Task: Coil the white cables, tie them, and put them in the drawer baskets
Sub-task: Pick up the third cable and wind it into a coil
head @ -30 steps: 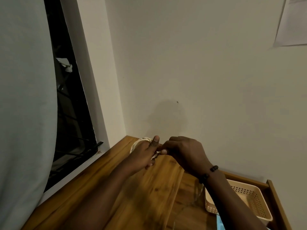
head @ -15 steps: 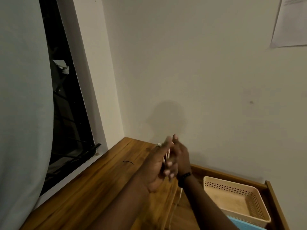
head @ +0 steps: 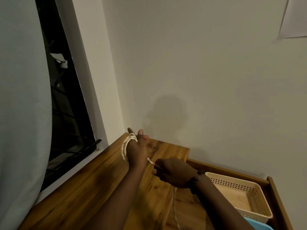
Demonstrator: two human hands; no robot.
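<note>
A white cable [head: 125, 147] is wound in several loops around my left hand [head: 138, 149], running between thumb and fingers and down past the wrist. That hand is held upright above the wooden top, fingers spread. My right hand [head: 172, 174] sits lower and to the right, pinching the cable's free run [head: 151, 162] taut from the left palm. The rest of the cable [head: 174, 208] hangs below my right hand toward the bottom edge. A beige perforated basket [head: 264, 203] lies in the open drawer at lower right, with nothing visible inside.
The wooden cabinet top [head: 79, 193] meets the wall corner behind my hands. A dark window [head: 66, 100] and pale curtain [head: 20, 97] stand at left. The drawer's wooden rim [head: 275, 196] frames the basket, and a blue basket corner [head: 259, 225] shows beneath it. Paper hangs on the wall top right.
My hands, pressed together half a second ago, have parted. The left hand has risen with loops around it and the right has pulled the cable down and right.
</note>
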